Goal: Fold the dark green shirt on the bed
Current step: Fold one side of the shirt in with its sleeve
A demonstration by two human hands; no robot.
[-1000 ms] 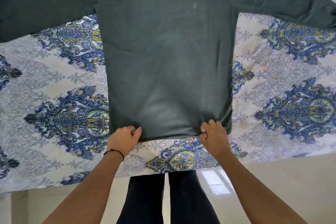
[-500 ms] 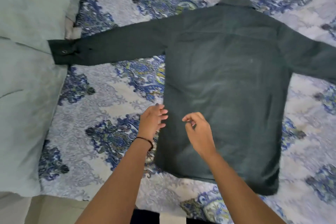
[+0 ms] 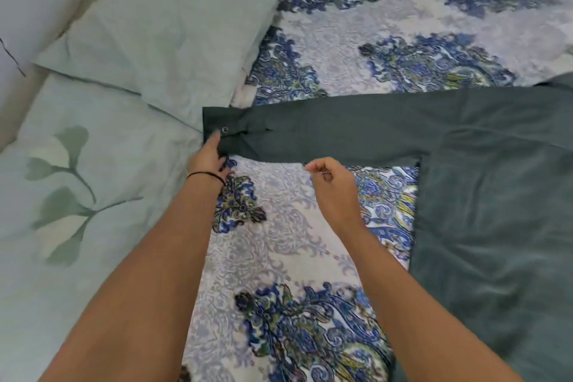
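Two bare forearms rise from the bottom of the frame over a blue-and-white patterned bedspread (image 3: 291, 245); the right hand (image 3: 333, 192), at centre, hangs just below the sleeve's lower edge, fingers curled loosely inward with thumb and forefinger near one another and nothing between them; the left hand (image 3: 209, 158), wearing a thin black wristband (image 3: 206, 176), lies at the cuff (image 3: 223, 130) left of centre, fingers together and laid along the cuff's end, though whether they grip it or only touch it cannot be told; the dark green shirt (image 3: 496, 226) lies flat down the right side of the frame, its sleeve (image 3: 341, 130) stretched leftward across the middle, the cuff reaching the pale green pillows (image 3: 148, 34) at upper left. The step in hand appears to be the first sleeve fold, not yet made; the next move likely calls for lifting the cuff and carrying the sleeve rightward across the shirt's body, the right hand steadying the crease.
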